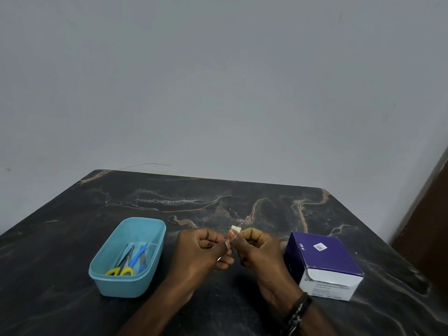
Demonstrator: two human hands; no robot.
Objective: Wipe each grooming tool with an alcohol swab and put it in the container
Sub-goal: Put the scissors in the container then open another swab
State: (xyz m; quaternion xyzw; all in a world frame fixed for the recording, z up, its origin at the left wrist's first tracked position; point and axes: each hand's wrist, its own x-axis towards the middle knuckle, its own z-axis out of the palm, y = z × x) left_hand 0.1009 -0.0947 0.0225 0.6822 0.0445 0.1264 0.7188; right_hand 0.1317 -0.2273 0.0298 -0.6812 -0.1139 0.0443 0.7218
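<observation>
Between the two hands, a white alcohol swab (235, 229) is pinched by the right hand (252, 248); the left hand (203, 248) grips a thin metal tool (219, 258). Left of it sits the blue container (121, 284) holding scissors (122, 267).

A plain grey-white painted wall (218, 81) fills the upper part of the view, evenly and dimly lit, with a thin dark hairline mark (148, 164) low on it. Against it stands a dark marble-patterned tabletop with tan veins and rounded corners (242, 204). At the right edge, a dark brown wooden panel (429, 214) rises beside the wall.
</observation>
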